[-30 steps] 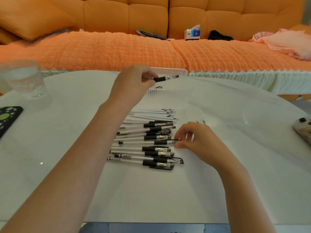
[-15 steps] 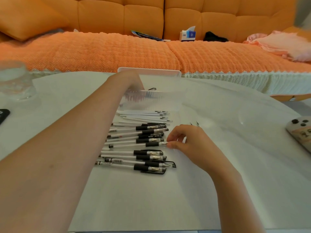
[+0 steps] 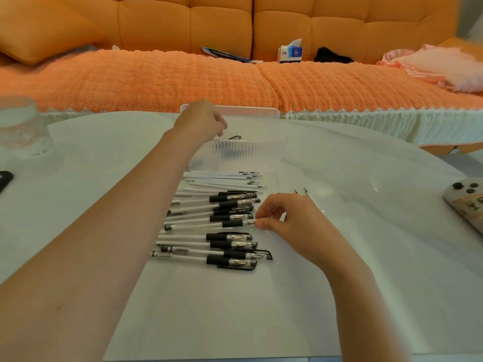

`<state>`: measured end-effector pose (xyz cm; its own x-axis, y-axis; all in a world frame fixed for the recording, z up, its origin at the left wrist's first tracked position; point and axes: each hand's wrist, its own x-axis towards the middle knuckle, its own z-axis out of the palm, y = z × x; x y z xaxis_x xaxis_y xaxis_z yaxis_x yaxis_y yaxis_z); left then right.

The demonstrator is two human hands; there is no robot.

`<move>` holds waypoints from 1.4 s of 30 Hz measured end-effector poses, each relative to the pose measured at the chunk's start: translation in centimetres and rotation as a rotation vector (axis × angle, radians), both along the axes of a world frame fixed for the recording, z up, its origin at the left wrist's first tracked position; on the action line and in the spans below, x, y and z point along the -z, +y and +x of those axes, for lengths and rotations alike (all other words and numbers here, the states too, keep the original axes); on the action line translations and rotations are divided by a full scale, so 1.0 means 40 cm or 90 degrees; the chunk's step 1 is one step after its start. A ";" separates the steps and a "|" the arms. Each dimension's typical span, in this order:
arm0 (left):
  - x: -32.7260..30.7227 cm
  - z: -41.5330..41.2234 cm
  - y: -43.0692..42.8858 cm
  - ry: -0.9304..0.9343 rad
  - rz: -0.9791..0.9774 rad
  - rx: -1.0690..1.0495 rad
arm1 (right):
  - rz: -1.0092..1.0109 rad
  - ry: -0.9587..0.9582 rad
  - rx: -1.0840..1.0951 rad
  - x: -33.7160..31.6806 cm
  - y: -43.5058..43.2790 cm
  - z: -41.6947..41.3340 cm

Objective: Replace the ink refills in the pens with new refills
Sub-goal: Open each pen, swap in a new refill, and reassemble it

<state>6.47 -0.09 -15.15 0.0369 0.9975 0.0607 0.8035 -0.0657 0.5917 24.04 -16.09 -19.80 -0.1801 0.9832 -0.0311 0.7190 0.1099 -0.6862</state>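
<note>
A white desk (image 3: 339, 296) is set before an orange sofa (image 3: 156, 79) bearing one tissue box (image 3: 290, 52), with one glass (image 3: 21, 126) near the desk's far left corner and one clear tray (image 3: 235, 152) at the middle of its far edge. Across the desk's middle a pile of pens (image 3: 227, 241) is spread, about nine being counted through overlap, with some six white refills (image 3: 222, 179) between it and the tray. The tip of one pen (image 3: 198, 226) is pinched in the grip of the right hand (image 3: 295, 226), while the left hand (image 3: 201, 121) is held over the tray, fingers curled; whether its grip holds anything cannot be told.
</note>
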 end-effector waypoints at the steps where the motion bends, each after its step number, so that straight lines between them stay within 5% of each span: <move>1: -0.007 0.004 -0.018 -0.012 0.023 0.005 | 0.004 0.001 0.000 -0.002 0.000 0.001; 7: -0.036 0.003 -0.190 -0.113 0.191 0.043 | 0.041 0.072 0.015 -0.013 0.001 0.014; 13: 0.028 0.007 -0.354 -0.146 0.041 0.142 | 0.086 0.201 0.050 -0.033 -0.001 0.011; 42: 0.088 -0.008 -0.411 0.065 0.129 0.052 | 0.102 0.252 0.032 -0.035 0.000 -0.021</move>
<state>6.15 -16.51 -18.68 0.1335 0.9588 0.2507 0.8452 -0.2423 0.4764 23.21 -16.08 -18.40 -0.0987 0.9780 0.1840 0.4107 0.2084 -0.8877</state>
